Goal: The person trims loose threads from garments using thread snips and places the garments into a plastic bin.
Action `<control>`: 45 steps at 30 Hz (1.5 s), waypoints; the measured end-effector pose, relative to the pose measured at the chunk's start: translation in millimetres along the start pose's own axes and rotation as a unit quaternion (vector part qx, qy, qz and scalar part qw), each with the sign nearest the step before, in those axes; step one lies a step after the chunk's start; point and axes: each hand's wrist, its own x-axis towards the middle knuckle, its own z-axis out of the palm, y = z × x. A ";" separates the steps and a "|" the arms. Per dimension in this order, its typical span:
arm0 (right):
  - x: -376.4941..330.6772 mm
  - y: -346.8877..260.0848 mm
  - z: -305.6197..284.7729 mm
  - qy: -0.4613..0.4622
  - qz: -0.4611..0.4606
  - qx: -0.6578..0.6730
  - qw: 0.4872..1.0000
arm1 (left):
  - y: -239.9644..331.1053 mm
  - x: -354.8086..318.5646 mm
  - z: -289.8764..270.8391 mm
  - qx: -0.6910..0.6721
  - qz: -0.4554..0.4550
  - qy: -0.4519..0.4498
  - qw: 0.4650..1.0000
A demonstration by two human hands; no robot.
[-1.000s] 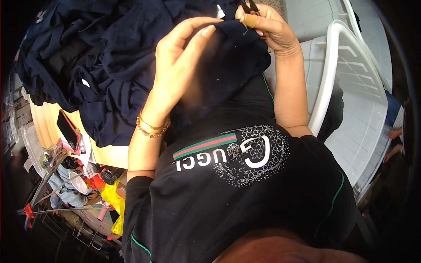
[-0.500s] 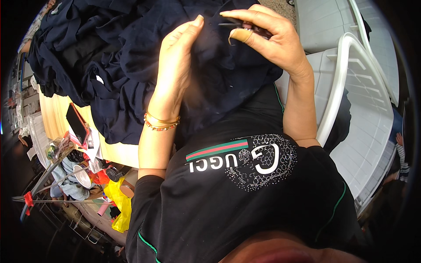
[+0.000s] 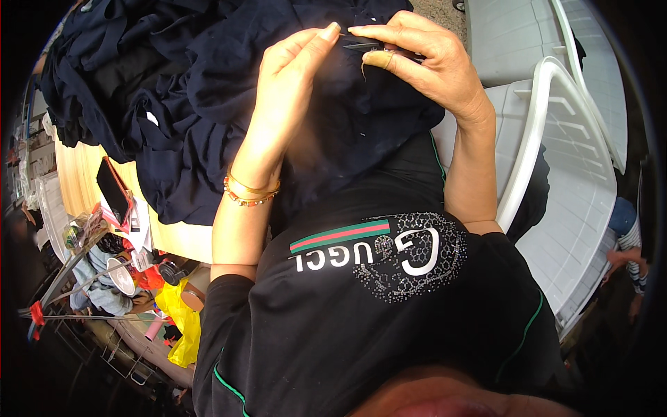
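Observation:
My right hand (image 3: 441,66) is closed around small dark thread snips (image 3: 363,46), their pointed blades toward my left hand. A tan wrap covers part of the right thumb. My left hand (image 3: 288,76) is pinched, thumb against fingers, its tip close to the right index fingertip. A very thin strand or needle seems to lie between the two fingertips, too fine to name. Beneath both hands spreads a large heap of dark navy fabric (image 3: 222,97), which also reaches my lap.
A light wooden table (image 3: 76,174) shows at the left, with a red-edged dark tablet or case (image 3: 114,191) and papers. Lower left are a yellow plastic bag (image 3: 182,326) and grey clothing (image 3: 97,281). White plastic chairs (image 3: 566,187) stand at right. Beyond them is a person in striped sleeves (image 3: 631,257).
My left hand has moved right and slightly up, so its fingertips are closer to the right hand's. The snips' blades show more plainly. More of the person at the right is visible.

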 end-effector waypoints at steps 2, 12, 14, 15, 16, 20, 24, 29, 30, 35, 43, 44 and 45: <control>-0.4 2.4 -0.4 -0.003 -0.007 0.000 1.000 | -0.4 -0.1 -0.1 -0.006 -0.005 -0.005 1.000; -0.3 2.3 2.6 0.022 0.050 0.099 0.994 | -0.7 3.1 2.3 -0.105 -0.064 -0.029 0.992; -3.0 6.7 12.1 0.027 0.103 0.139 0.984 | -0.5 3.9 2.5 -0.118 -0.074 -0.036 0.990; -4.2 8.4 13.3 0.034 0.155 0.179 0.971 | -0.1 4.2 1.8 -0.129 -0.083 -0.044 0.987; -5.2 8.7 7.6 -0.008 0.187 0.176 0.966 | 1.8 4.7 -2.5 -0.139 -0.106 -0.067 0.982; -7.1 16.2 -6.6 0.005 0.161 0.202 0.966 | 10.0 -1.9 -12.9 -0.078 -0.101 -0.104 0.986; -14.6 27.3 -19.1 0.038 0.179 0.165 0.969 | 14.5 -6.2 -34.9 -0.024 -0.100 -0.124 0.987; -11.4 23.4 -7.1 0.063 0.183 0.149 0.970 | 18.1 -9.5 -35.4 -0.019 -0.081 -0.097 0.992; -8.3 16.7 -1.4 0.089 0.188 0.155 0.966 | 19.7 -11.7 -34.0 -0.018 -0.084 -0.080 0.993; 2.9 -3.9 -0.7 -0.005 0.052 0.079 0.996 | 19.3 -11.9 -32.4 -0.004 -0.106 -0.028 0.994; 3.7 -1.9 15.3 -0.005 0.009 0.029 1.000 | 26.2 -13.8 -22.2 0.039 -0.105 -0.030 0.993; 4.1 -2.4 15.4 -0.006 0.009 0.029 1.000 | 26.6 -13.4 -21.8 0.039 -0.105 -0.029 0.993; 4.8 -3.1 15.4 -0.002 -0.002 0.020 1.000 | 26.6 -12.7 -21.5 0.042 -0.104 -0.030 0.993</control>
